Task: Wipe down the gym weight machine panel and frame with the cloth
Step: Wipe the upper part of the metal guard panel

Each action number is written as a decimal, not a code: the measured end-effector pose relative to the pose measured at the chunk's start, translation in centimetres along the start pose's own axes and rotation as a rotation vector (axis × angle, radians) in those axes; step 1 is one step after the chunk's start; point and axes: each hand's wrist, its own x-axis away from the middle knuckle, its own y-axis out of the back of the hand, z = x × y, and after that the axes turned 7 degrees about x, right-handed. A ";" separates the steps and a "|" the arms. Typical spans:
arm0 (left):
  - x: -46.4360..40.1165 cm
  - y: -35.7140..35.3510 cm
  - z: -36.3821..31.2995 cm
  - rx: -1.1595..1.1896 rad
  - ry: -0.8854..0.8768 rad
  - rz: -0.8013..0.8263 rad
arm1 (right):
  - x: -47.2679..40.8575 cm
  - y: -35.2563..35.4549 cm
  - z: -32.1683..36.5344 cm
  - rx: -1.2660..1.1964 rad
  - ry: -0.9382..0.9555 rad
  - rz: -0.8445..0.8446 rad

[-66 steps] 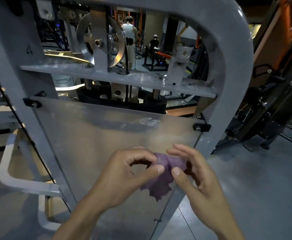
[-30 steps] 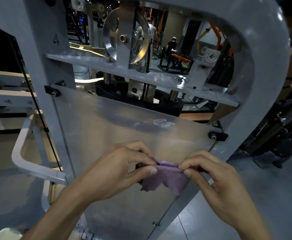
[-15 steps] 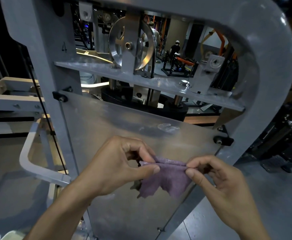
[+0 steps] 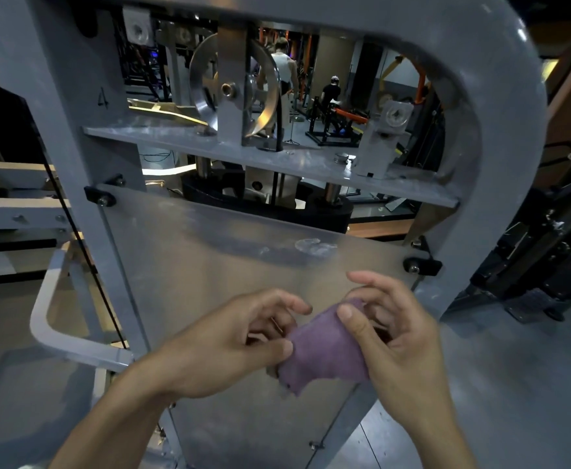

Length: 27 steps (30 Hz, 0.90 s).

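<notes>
Gym machines and two people fill the dim background seen through the machine's upper opening, past a steel pulley wheel [image 4: 233, 89]. At the left, the grey frame [image 4: 74, 137] runs down beside the clear panel [image 4: 209, 265], which is bolted on with black brackets and carries a pale smudge [image 4: 314, 247] near its top edge.

In front of the panel's lower half, the left hand [image 4: 230, 343] pinches the purple cloth [image 4: 324, 357] at its left edge between thumb and fingers. The right hand [image 4: 396, 336] holds the cloth's other side, thumb pressed on top and fingers curled behind, so both hands are close together and clamped on it. The cloth looks clear of the panel rather than pressed to it.

This reads as preparation: the cloth being folded or bunched into a pad, with no wiping under way. Next, one hand likely needs to flatten the pad against the panel and sweep across, probably taking the smudge first, then the frame.
</notes>
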 end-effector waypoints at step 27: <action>-0.7 -3.0 -0.5 0.292 -0.183 -0.051 | 3.9 0.4 -1.1 -0.503 -0.191 0.102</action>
